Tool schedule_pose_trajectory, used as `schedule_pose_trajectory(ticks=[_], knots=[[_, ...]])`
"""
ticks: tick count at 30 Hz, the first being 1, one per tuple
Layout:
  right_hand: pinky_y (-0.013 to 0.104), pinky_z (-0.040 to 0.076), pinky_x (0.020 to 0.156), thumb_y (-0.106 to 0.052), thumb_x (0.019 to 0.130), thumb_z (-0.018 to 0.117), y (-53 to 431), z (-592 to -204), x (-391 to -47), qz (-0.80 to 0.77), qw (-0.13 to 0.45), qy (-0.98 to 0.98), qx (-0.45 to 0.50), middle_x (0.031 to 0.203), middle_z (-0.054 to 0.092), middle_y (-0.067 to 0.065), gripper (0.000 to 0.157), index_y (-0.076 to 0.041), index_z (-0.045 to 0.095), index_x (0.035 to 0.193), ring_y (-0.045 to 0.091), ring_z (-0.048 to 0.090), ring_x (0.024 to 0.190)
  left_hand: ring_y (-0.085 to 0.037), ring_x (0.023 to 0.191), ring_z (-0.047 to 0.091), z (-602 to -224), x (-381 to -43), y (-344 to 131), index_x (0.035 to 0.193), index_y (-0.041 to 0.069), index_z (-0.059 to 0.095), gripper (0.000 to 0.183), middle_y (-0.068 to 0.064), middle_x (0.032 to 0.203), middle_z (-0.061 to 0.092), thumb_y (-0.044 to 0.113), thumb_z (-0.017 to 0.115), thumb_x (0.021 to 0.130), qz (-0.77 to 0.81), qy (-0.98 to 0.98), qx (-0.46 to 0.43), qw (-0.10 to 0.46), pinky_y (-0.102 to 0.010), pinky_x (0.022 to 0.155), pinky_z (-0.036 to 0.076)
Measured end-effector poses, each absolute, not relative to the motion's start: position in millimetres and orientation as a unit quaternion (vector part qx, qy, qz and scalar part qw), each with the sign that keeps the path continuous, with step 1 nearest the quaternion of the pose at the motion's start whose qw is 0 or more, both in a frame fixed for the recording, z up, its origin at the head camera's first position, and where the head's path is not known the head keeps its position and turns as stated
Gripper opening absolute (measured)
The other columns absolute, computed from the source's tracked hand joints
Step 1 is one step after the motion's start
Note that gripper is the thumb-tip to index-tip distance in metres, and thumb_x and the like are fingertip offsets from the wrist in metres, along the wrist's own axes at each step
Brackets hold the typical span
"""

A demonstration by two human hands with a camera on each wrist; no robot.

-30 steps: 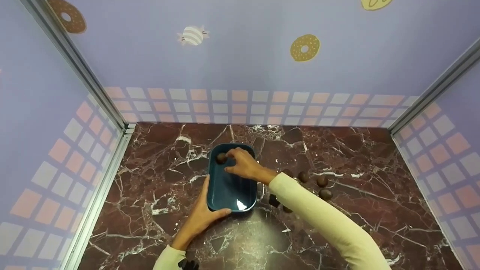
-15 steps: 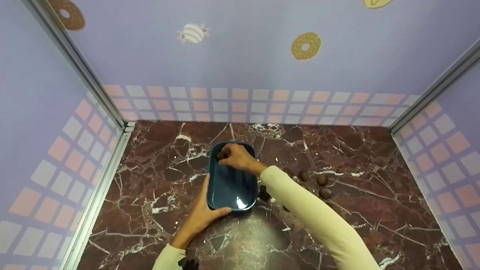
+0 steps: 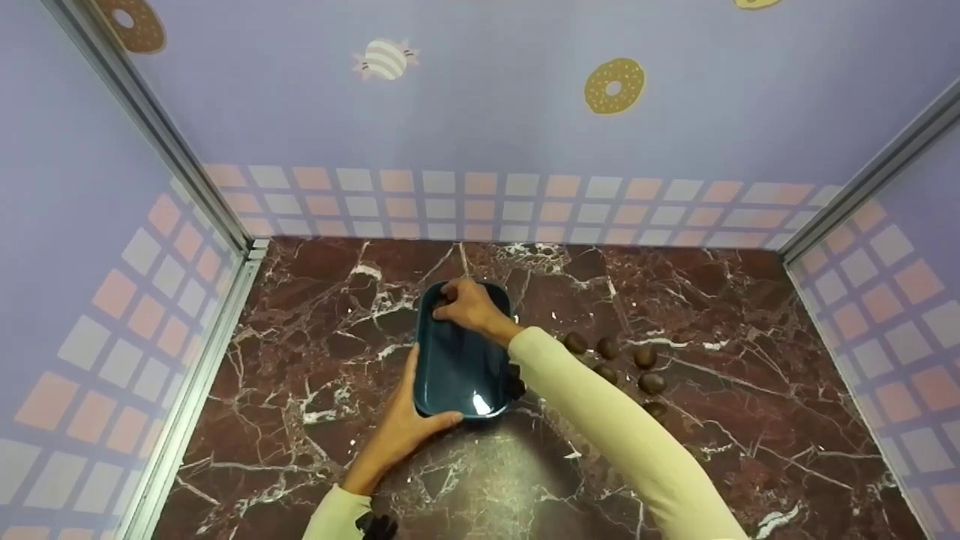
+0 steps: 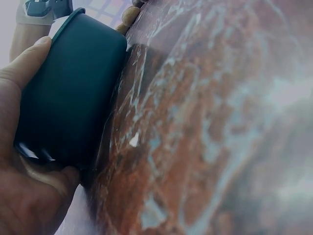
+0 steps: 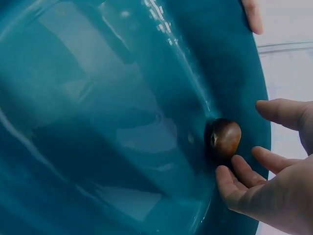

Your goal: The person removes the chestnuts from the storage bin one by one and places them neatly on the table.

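A deep teal rectangular dish point(image 3: 457, 367) stands on the marble-patterned surface. My left hand point(image 3: 405, 424) holds its near left corner, the thumb along the near rim and the fingers by the left side; the left wrist view shows this hand point(image 4: 24, 161) against the dish's outer wall point(image 4: 73, 93). At the dish's far left end lies a glossy brown chestnut point(image 5: 226, 139). My right hand point(image 3: 472, 306) reaches over it. Its fingertips point(image 5: 238, 164) are by the chestnut while the thumb and other fingers stay apart, not closed round it.
Several more chestnuts point(image 3: 644, 357) lie on the marbled surface point(image 3: 720, 322) right of the dish, beside the right sleeve point(image 3: 592, 405). A purple patterned wall point(image 3: 495, 112) closes off the back, with side walls left and right.
My right hand has moved a little up and left, from beside the chestnut to over it. The sleeve shifted left, uncovering more chestnuts. My left hand and the dish stay nearly still.
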State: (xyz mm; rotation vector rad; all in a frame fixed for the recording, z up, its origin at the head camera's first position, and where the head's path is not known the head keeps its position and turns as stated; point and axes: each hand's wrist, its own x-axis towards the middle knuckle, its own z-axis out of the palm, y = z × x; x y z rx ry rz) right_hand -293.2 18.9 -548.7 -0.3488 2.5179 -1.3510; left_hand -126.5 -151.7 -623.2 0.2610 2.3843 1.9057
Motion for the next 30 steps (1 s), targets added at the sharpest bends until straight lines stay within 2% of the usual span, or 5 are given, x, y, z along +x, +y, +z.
schedule_pose_trajectory(ticks=[10, 20, 25, 30], knots=[[0.047, 0.060, 0.102, -0.002, 0.094, 0.083, 10, -558, -291, -0.469, 0.125, 0.867, -0.109, 0.124, 0.076, 0.028, 0.045, 0.012, 0.070, 0.135, 0.038, 0.074, 0.117, -0.039, 0.168, 0.015, -622, -125, -153, 0.180, 0.018, 0.005, 0.134, -0.012, 0.185, 0.009, 0.025, 0.099, 0.085, 0.608, 0.789, 0.078, 0.044, -0.064, 0.132, 0.016], [0.044, 0.061, 0.098, 0.004, 0.091, 0.085, 10, -569, -289, -0.477, 0.141, 0.857, -0.137, 0.120, 0.077, 0.025, 0.044, 0.010, 0.072, 0.133, 0.036, 0.074, 0.111, -0.038, 0.168, 0.016, -621, -125, -152, 0.180, 0.024, 0.004, 0.134, -0.010, 0.185, 0.009, 0.023, 0.099, 0.085, 0.615, 0.783, 0.082, 0.044, -0.064, 0.132, 0.017], [0.043, 0.062, 0.092, 0.007, 0.088, 0.086, 9, -575, -290, -0.453, 0.132, 0.864, -0.173, 0.112, 0.077, 0.026, 0.045, 0.011, 0.072, 0.131, 0.034, 0.075, 0.101, -0.038, 0.167, 0.017, -621, -124, -153, 0.180, 0.025, 0.005, 0.135, -0.012, 0.184, 0.010, 0.028, 0.100, 0.084, 0.603, 0.793, 0.079, 0.044, -0.065, 0.131, 0.019], [0.037, 0.061, 0.080, 0.004, 0.084, 0.090, 12, -608, -308, -0.402, 0.097, 0.877, -0.243, 0.096, 0.077, 0.012, 0.039, 0.004, 0.076, 0.120, 0.024, 0.072, 0.086, -0.042, 0.166, 0.019, -621, -124, -154, 0.180, 0.019, 0.006, 0.135, -0.016, 0.184, 0.012, 0.032, 0.100, 0.083, 0.593, 0.800, 0.082, 0.038, -0.068, 0.130, 0.020]])
